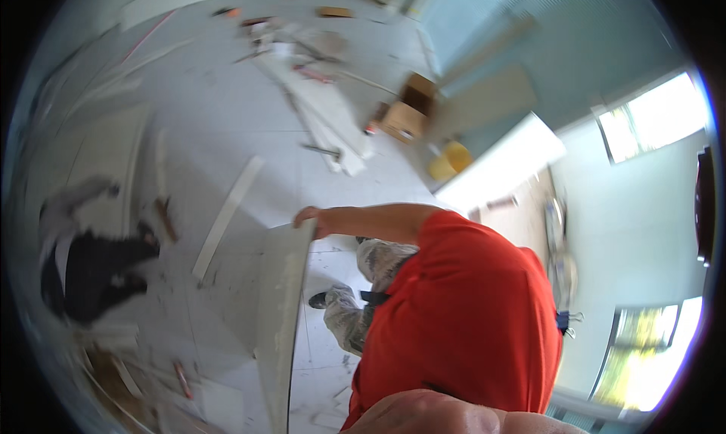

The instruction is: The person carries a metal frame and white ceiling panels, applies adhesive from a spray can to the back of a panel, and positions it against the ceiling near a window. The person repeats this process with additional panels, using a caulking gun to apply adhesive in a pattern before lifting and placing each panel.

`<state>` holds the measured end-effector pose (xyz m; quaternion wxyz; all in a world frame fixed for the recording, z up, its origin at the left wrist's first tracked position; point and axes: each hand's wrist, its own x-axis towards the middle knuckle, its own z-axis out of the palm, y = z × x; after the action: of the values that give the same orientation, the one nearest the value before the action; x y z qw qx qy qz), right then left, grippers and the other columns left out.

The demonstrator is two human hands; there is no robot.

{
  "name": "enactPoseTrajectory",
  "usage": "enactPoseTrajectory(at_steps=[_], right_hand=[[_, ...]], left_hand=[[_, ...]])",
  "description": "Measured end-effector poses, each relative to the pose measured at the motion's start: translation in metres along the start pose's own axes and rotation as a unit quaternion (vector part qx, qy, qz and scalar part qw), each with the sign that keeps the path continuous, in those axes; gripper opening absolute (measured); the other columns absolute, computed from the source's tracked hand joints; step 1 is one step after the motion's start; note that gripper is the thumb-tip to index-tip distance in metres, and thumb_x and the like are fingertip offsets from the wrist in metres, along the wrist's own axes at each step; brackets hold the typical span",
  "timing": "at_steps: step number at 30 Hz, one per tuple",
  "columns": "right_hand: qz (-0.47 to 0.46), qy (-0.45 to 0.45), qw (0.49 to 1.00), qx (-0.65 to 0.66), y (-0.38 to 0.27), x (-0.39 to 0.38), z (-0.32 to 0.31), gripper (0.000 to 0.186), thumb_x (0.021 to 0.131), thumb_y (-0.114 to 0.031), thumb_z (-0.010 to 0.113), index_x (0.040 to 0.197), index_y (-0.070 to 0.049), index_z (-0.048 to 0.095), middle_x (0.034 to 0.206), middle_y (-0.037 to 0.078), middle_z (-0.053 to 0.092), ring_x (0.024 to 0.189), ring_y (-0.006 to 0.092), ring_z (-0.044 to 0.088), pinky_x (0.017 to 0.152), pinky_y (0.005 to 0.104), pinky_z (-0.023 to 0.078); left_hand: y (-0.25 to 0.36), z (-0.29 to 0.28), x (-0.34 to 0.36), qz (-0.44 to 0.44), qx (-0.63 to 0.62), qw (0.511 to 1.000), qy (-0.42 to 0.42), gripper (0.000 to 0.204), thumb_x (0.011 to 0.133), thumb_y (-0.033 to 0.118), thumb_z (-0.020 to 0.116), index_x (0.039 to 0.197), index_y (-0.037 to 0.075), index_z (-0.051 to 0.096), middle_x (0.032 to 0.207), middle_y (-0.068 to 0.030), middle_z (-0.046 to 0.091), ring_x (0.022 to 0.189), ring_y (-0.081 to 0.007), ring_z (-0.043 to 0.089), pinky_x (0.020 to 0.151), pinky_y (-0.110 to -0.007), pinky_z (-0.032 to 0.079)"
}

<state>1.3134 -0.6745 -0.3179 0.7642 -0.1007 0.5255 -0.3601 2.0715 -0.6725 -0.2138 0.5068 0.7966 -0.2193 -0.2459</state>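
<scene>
My right arm, in a short red sleeve, reaches out to the left. My right hand (308, 218) has its fingers wrapped over the corner of a long white board (278, 320). That board stands on its edge in front of my legs (352, 317) and runs down out of the picture. My left hand is not in view. A pale narrow strip (228, 216) lies on the floor just beyond the board. Several details are smeared by motion.
At the left, a co-worker (94, 268) in dark trousers bends low. Long white planks (318, 113), tools and debris lie across the floor. A cardboard box (404, 122), a yellow bucket (451, 162) and a large white panel (503, 162) stand near the right wall.
</scene>
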Motion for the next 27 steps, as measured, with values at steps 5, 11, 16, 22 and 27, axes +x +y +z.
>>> enactPoseTrajectory(at_steps=[5,11,16,22,27], right_hand=[[-0.018,0.064,0.986,0.153,0.007,-0.191,-0.087,0.019,0.087,0.003,0.061,0.105,0.009,0.059,0.118,0.036,0.064,0.1,0.048,0.072,0.087,0.0661,0.064],[-0.255,0.058,0.964,0.05,0.135,-0.435,-0.285,0.034,0.073,-0.015,0.086,0.102,-0.003,0.072,0.105,0.016,0.075,0.097,0.0299,0.075,0.082,0.0446,0.062],[-0.28,0.26,0.917,0.112,0.242,-0.683,-0.405,0.013,0.091,-0.012,0.064,0.092,0.0,0.063,0.094,0.024,0.068,0.089,0.0405,0.074,0.078,0.0607,0.064],[-0.292,0.322,0.786,0.438,0.427,-0.872,-0.56,0.016,0.09,-0.019,0.071,0.092,-0.004,0.067,0.09,0.017,0.069,0.083,0.0329,0.072,0.081,0.0505,0.064],[-0.342,0.411,0.761,0.367,0.521,-1.046,-0.64,0.014,0.09,-0.018,0.071,0.093,-0.004,0.071,0.089,0.012,0.072,0.081,0.0253,0.07,0.075,0.0434,0.062]], left_hand=[[0.077,0.119,-0.13,0.104,0.118,0.983,-0.092,0.051,0.105,0.049,0.05,0.131,0.008,0.064,0.123,-0.0114,0.068,0.109,-0.0301,0.066,0.093,-0.048,0.054],[0.131,0.209,-0.345,0.235,0.163,0.94,-0.184,0.046,0.104,0.045,0.054,0.128,0.007,0.067,0.122,-0.0125,0.07,0.107,-0.0313,0.068,0.092,-0.048,0.055],[0.118,0.23,-0.542,0.307,0.198,0.902,-0.231,0.043,0.103,0.041,0.056,0.126,0.007,0.069,0.12,-0.0134,0.072,0.105,-0.0323,0.069,0.091,-0.048,0.056],[0.1,0.223,-0.759,0.366,0.22,0.863,-0.27,0.038,0.102,0.036,0.059,0.123,0.006,0.072,0.119,-0.0145,0.074,0.103,-0.0336,0.071,0.089,-0.048,0.056],[0.073,0.223,-0.888,0.429,0.233,0.829,-0.273,0.035,0.102,0.032,0.062,0.121,0.006,0.074,0.117,-0.0154,0.075,0.101,-0.0346,0.072,0.088,-0.048,0.057]])
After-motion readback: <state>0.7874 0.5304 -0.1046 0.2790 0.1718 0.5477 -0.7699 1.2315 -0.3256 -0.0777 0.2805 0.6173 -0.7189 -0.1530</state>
